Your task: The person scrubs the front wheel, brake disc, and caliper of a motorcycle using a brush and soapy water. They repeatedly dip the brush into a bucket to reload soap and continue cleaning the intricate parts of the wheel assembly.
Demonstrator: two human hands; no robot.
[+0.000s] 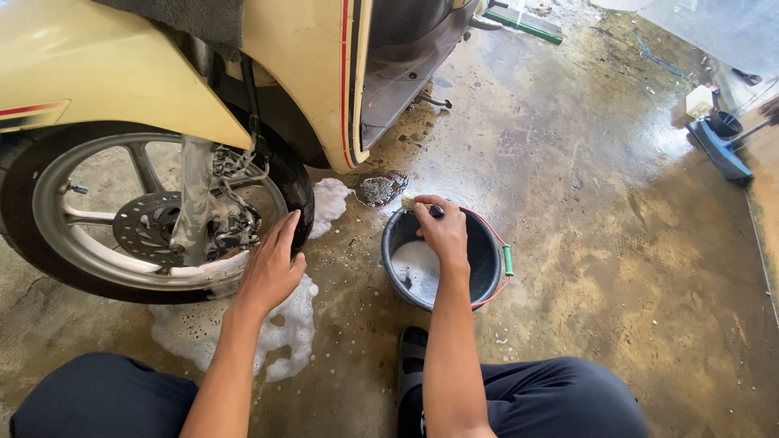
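The floor [584, 243] is wet concrete with patches of foam [284, 328] lying near the front wheel [49, 243], so the likeliest trouble is a slip: the person squats low with a sandalled foot [412, 349] planted just near of the bucket [487, 259], and a shift of weight on that slick film could send the foot into the bucket and tip it. The bucket itself sits close between the knees and the scooter [300, 73], so a knock from the forearm could spill the soapy water inside. The left hand [272, 264] rests flat against the tyre, and a wet tyre gives poor support; if the wheel rolls or the palm slides, the fingers are close to the brake disc [146, 227] and caliper hardware. As for pose, the left arm reaches forward and to the left, its grip apart, fingers spread and laid on the rubber at the wheel's right edge. The right arm extends straight ahead over the bucket, wrist bent down; the right hand [442, 231] has its grip clamped on a pale sponge or brush [410, 202] held at the far rim, above the suds.
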